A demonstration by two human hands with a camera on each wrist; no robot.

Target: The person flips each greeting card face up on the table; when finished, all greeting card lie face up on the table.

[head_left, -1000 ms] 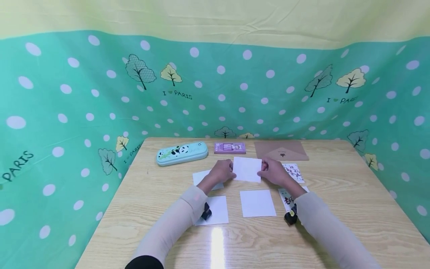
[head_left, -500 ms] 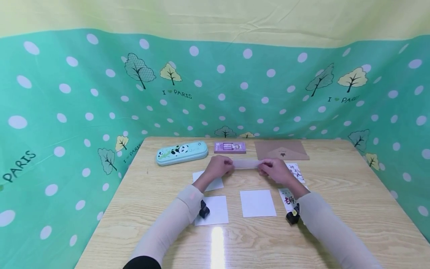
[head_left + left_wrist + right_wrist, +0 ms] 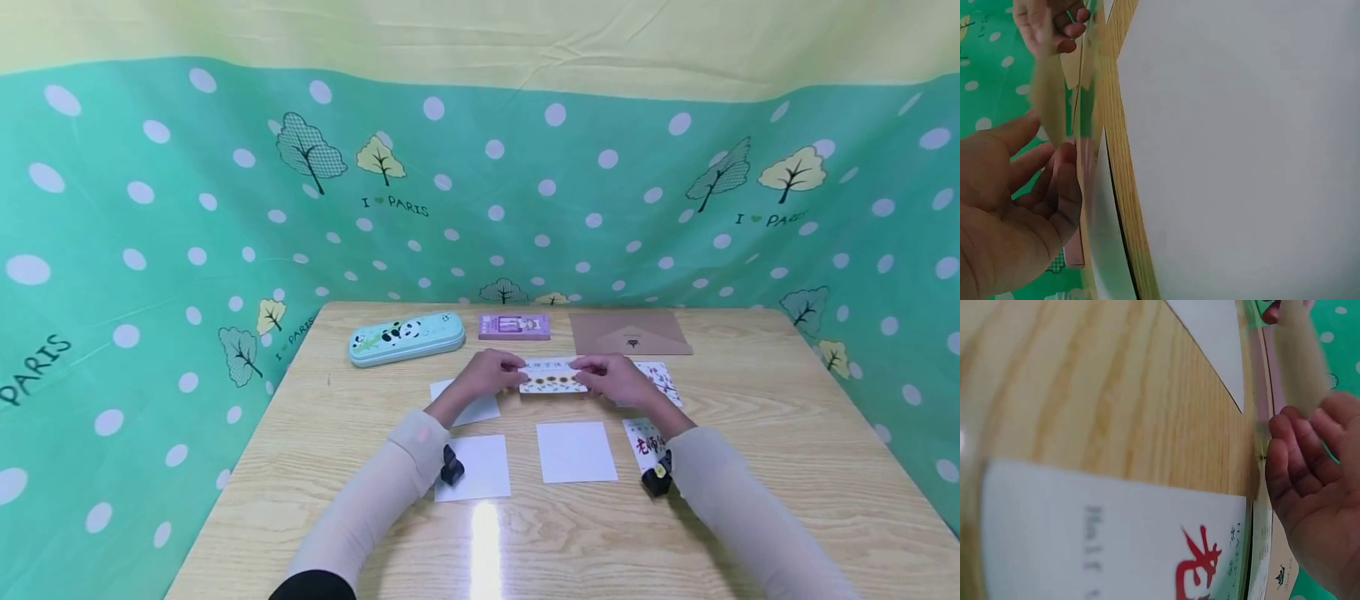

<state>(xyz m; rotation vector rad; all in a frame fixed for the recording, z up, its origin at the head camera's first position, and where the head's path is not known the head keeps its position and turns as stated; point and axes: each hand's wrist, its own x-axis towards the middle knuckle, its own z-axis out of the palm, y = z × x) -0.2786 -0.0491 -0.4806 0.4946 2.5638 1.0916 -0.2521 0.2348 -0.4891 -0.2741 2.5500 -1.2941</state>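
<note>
Between my two hands is a square card point(image 3: 551, 377), its printed face with a row of sunflowers and lettering turned up. My left hand point(image 3: 491, 372) pinches its left edge, and my right hand point(image 3: 615, 379) pinches its right edge. Both wrist views show the card side-on and blurred, raised off the table. Blank white cards lie below: one point(image 3: 576, 452) in the middle, one point(image 3: 483, 468) under the left wrist, one point(image 3: 480, 408) partly hidden by the left hand. By the right forearm are a card with red characters point(image 3: 641, 442) and a blossom-print card point(image 3: 660, 382).
A panda pencil case point(image 3: 407, 339) lies at the back left of the wooden table point(image 3: 570, 542). Beside it are a purple box point(image 3: 513, 327) and a brown envelope point(image 3: 630, 333). A green dotted curtain point(image 3: 480, 192) stands behind the table.
The held card has turned over: its blank white side faced up, then it stood nearly edge-on, and now the sunflower side shows. Both hands keep their grip at its edges.
</note>
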